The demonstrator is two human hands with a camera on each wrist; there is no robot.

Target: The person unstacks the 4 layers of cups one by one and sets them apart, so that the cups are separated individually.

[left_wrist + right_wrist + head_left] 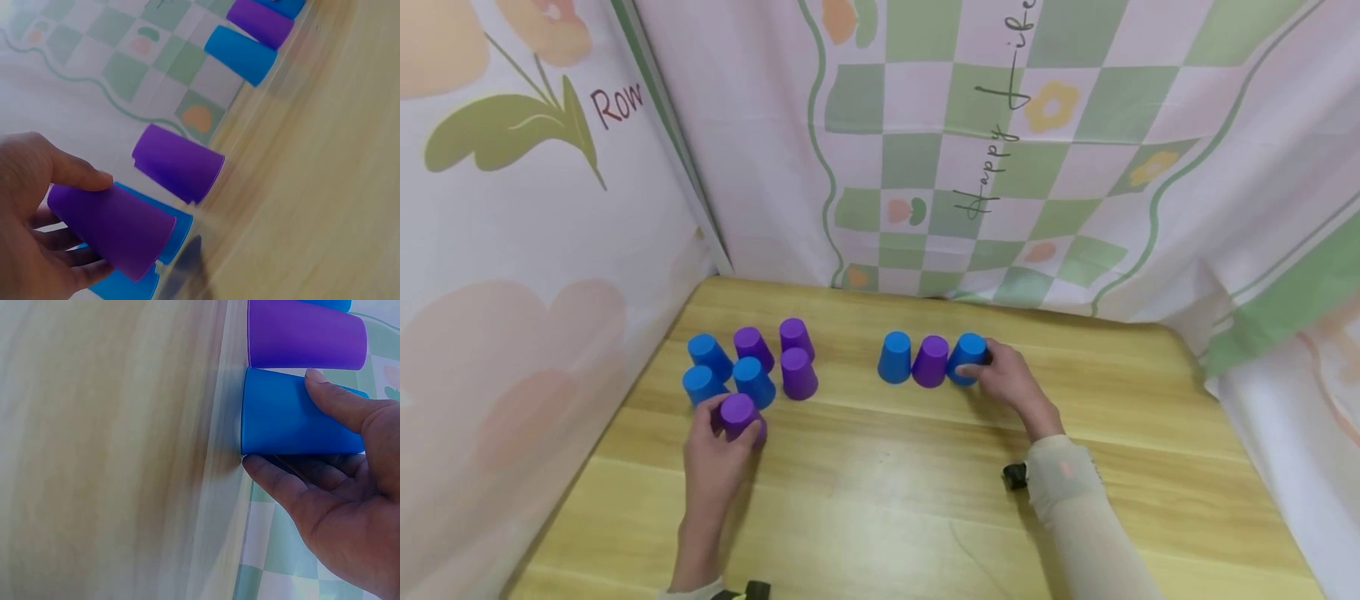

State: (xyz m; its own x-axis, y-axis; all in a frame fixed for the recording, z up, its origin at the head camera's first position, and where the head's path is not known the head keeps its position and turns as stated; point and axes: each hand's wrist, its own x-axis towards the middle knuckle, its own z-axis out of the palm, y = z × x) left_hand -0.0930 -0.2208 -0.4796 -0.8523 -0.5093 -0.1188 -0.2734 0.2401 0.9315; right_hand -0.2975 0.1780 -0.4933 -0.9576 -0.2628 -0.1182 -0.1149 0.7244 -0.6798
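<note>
My left hand (718, 454) grips an upside-down purple cup (739, 414), thumb on one side and fingers on the other. In the left wrist view this purple cup (115, 228) overlaps blue cups behind it; whether its rim touches the table cannot be told. My right hand (1006, 379) holds a blue cup (967, 354) at the right end of a row, the thumb across its side. In the right wrist view that blue cup (294, 415) stands rim down against a purple cup (306, 334). A further blue cup (895, 358) forms the row's left end.
Beyond my left hand stand several upside-down cups in two rows, among them a blue cup (754, 383) and a purple cup (798, 375). A wooden table (880, 500) carries everything. Printed curtains (917, 158) hang along its back and left side.
</note>
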